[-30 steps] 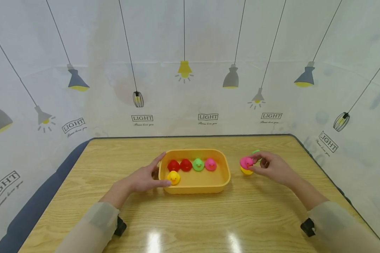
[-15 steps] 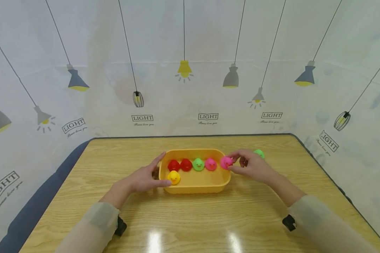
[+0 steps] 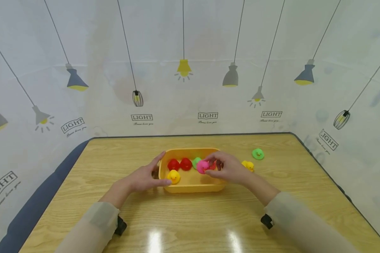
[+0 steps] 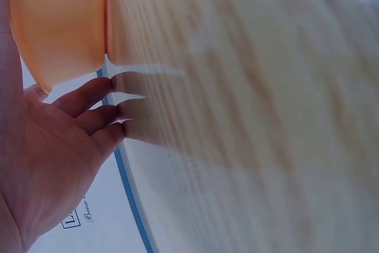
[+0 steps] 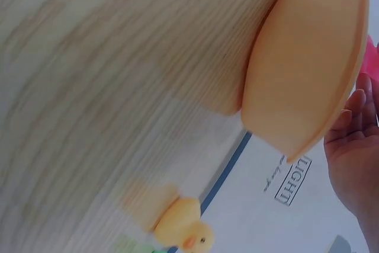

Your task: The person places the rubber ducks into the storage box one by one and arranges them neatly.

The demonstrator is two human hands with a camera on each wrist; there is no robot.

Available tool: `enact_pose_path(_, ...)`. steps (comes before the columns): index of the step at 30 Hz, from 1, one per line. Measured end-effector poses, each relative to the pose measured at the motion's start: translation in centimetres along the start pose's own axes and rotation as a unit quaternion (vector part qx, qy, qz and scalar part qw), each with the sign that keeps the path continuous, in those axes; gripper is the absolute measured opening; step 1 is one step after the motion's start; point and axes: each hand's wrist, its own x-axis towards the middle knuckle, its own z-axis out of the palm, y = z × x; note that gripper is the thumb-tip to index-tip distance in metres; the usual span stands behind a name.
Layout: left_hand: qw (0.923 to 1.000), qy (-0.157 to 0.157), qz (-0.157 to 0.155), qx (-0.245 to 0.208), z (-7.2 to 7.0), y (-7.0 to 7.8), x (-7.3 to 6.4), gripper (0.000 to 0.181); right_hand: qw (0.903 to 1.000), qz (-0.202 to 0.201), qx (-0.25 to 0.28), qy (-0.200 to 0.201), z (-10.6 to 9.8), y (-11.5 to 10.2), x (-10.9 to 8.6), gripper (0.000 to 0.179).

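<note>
In the head view my right hand (image 3: pixel 232 169) pinches a pink rubber duck (image 3: pixel 203 167) between thumb and fingers, above the right half of a yellow plastic box (image 3: pixel 193 189). My left hand (image 3: pixel 141 178) holds the box's left end, thumb at the front rim and index finger at the back corner. Inside the box are two red ducks (image 3: pixel 185 164), a partly covered green duck (image 3: pixel 195 162) and a yellow duck (image 3: pixel 174 176) near the left thumb. Another pink duck is mostly hidden by the right fingers. The right wrist view catches only an edge of the held duck (image 5: pixel 371 57).
To the right of the box a yellow duck (image 3: pixel 248 166) lies on the wooden table (image 3: pixel 190 218), partly behind the right hand. A green duck (image 3: pixel 258 154) sits farther back. A lamp-patterned cloth (image 3: pixel 164 84) walls off the back and sides.
My right hand has carried the pink duck left from the table, over the rim and above the box's inside. The yellow duck beneath it has come into view. The left hand stays put.
</note>
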Motion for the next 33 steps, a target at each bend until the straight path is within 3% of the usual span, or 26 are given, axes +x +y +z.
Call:
enact_pose_path(10, 1.0000, 0.002, 0.005, 0.004, -0.1, -0.1, 0.1, 0.119, 0.9998, -0.002, 0.007, -0.019, 2.8, -1.9, 1.8, 0.035)
enact_pose_path(18, 0.9998, 0.004, 0.017, 0.006, -0.1, -0.3, 0.1, 0.118, 0.9995, 0.022, -0.007, -0.020, 4.7, -3.1, 2.8, 0.035)
enact_pose_path(33, 0.9999, 0.004, 0.008, -0.006, 0.1, -0.3, 0.1, 0.118, 0.9977, 0.062, 0.024, -0.009, 5.9, -2.7, 2.7, 0.031)
